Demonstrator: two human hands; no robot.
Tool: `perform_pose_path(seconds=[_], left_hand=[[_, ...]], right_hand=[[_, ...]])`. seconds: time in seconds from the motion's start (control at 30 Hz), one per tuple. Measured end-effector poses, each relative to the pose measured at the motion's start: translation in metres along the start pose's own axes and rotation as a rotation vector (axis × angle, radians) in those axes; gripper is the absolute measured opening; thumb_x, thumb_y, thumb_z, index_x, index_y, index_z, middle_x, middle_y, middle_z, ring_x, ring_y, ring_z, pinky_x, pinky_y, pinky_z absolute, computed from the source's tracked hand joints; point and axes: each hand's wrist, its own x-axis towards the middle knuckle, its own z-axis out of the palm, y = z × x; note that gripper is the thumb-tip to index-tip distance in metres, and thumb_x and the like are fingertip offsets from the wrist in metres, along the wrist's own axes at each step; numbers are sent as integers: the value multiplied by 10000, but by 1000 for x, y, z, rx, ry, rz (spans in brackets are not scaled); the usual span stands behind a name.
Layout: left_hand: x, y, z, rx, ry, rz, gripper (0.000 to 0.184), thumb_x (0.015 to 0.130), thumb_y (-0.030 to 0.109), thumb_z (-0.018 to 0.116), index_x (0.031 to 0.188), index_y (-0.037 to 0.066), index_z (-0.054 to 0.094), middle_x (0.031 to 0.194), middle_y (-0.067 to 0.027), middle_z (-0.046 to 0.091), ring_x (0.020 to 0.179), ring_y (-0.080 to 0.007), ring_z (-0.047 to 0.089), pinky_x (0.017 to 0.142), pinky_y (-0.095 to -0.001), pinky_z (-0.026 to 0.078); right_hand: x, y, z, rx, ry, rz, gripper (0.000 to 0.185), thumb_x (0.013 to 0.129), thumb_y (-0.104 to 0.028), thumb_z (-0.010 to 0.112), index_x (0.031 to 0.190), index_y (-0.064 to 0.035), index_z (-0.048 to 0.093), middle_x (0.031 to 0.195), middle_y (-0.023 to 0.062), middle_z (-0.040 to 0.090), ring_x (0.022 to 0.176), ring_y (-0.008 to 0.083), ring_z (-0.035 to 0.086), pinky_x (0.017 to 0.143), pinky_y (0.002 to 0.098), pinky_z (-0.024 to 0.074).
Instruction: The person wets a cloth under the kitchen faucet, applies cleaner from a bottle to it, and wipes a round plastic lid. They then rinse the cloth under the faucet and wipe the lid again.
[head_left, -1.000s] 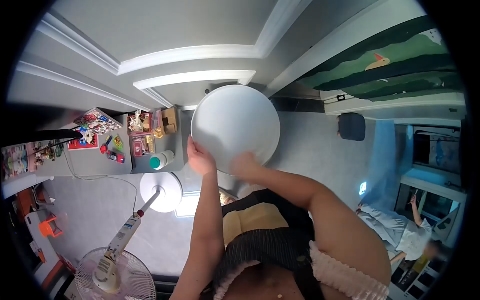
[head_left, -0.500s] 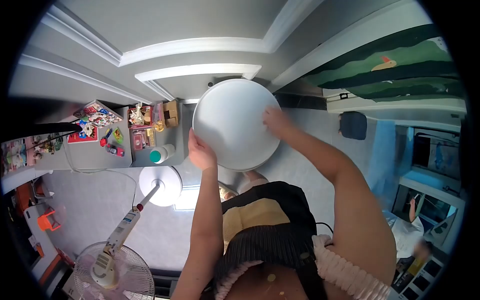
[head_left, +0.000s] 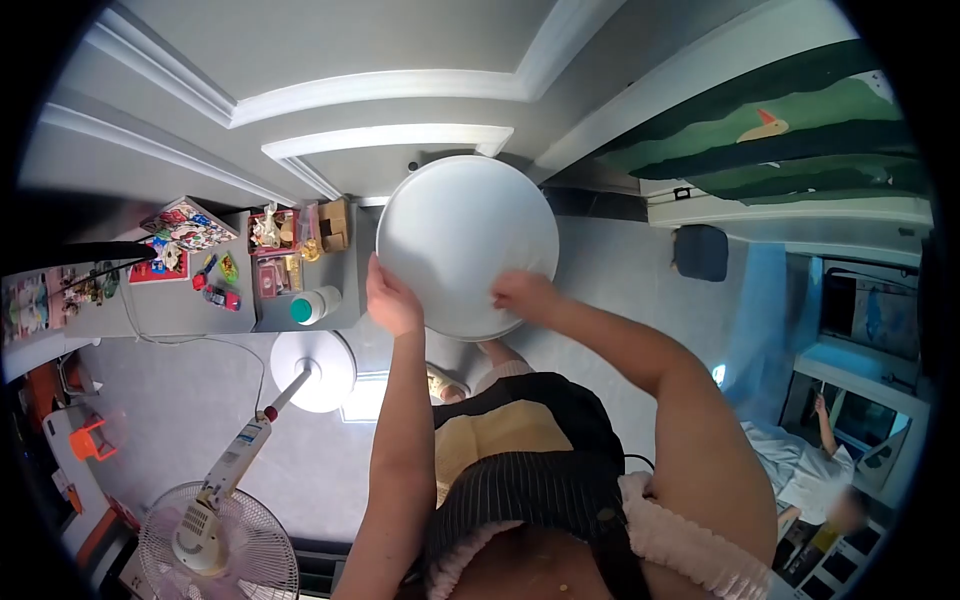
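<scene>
A round white tabletop (head_left: 455, 215) with a raised rim stands in front of me. My left hand (head_left: 393, 300) is at its left edge, its fingers closed around the rim. Over the lower right part of the top lies my right hand (head_left: 525, 297), curled and low against the surface. Whatever its closed fingers may hold is hidden. My foot shows just below the table's near edge.
To the left, a grey counter (head_left: 345, 290) carries a white bottle with a green lid (head_left: 316, 306), boxes and toys. A standing fan (head_left: 220, 540) is at lower left. A dark stool (head_left: 700, 252) stands right; another person (head_left: 805, 475) is at far right.
My right hand has moved down and to the left across the white top, toward its near edge. My left hand stays on the rim. The view has shifted slightly.
</scene>
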Motion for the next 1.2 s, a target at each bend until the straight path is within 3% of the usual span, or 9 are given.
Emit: perform_pose_path(seconds=[0.17, 0.23, 0.37, 0.47, 0.57, 0.8, 0.93, 1.07, 1.2], left_hand=[[-3, -3, 0, -25, -10, -9, 307, 958, 170, 472, 1204, 45, 607, 1072, -170, 669, 931, -341, 655, 788, -394, 516], [-1, -2, -2, -13, -16, -8, 307, 959, 172, 472, 1203, 45, 608, 1073, -170, 669, 933, -342, 654, 789, -394, 516], [-3, 3, -3, -4, -12, -19, 308, 960, 179, 472, 1201, 42, 609, 1070, -172, 670, 934, -345, 653, 788, -396, 516], [-5, -2, -1, 19, -5, 15, 316, 957, 179, 472, 1210, 43, 605, 1079, -168, 667, 925, -351, 653, 773, -409, 525], [-2, -1, -2, 19, -21, -6, 314, 958, 178, 471, 1211, 49, 604, 1079, -169, 665, 926, -355, 650, 773, -412, 524], [-3, 2, -2, 13, -21, -7, 310, 961, 180, 473, 1209, 48, 605, 1082, -174, 663, 932, -357, 648, 779, -411, 523], [-3, -1, 1, 10, 0, 2, 306, 958, 185, 483, 1199, 47, 611, 1075, -171, 668, 932, -352, 651, 774, -409, 526], [-4, -2, 0, 32, 12, 19, 300, 956, 186, 488, 1186, 46, 619, 1062, -174, 671, 924, -349, 655, 768, -411, 529], [-2, -2, -1, 13, -8, -26, 307, 957, 193, 483, 1196, 52, 615, 1076, -164, 670, 931, -346, 653, 778, -414, 526]], right_hand=[[20, 40, -32, -109, 71, 196, 80, 774, -136, 643, 846, -101, 649, 891, 101, 618, 878, 283, 623, 794, 381, 507], [7, 36, -7, -195, 69, -101, 87, 782, -144, 645, 849, -88, 652, 895, 97, 621, 897, 290, 616, 800, 388, 503], [1, 19, -16, 81, -143, -71, 73, 769, -113, 636, 831, -77, 654, 884, 99, 626, 882, 296, 612, 786, 399, 499], [27, 36, -42, -58, -124, 181, 46, 760, -110, 639, 798, -86, 649, 895, 100, 629, 904, 304, 604, 793, 397, 492], [16, 23, -19, -15, -198, -44, 70, 756, -151, 664, 793, -99, 634, 891, 84, 631, 889, 296, 615, 775, 406, 492], [44, 58, -49, -134, -187, 78, 58, 735, -138, 657, 784, -112, 640, 878, 97, 615, 864, 300, 622, 738, 396, 493], [13, 6, 7, 34, -236, -192, 63, 705, -134, 675, 765, -118, 662, 832, 112, 638, 825, 290, 630, 712, 403, 494], [33, 42, -20, 10, -177, -124, 46, 716, -149, 672, 715, -109, 650, 794, 101, 641, 810, 288, 635, 715, 407, 495], [30, 29, -27, -343, -199, -75, 122, 713, -220, 710, 748, -119, 653, 812, 68, 651, 835, 269, 641, 779, 401, 478]])
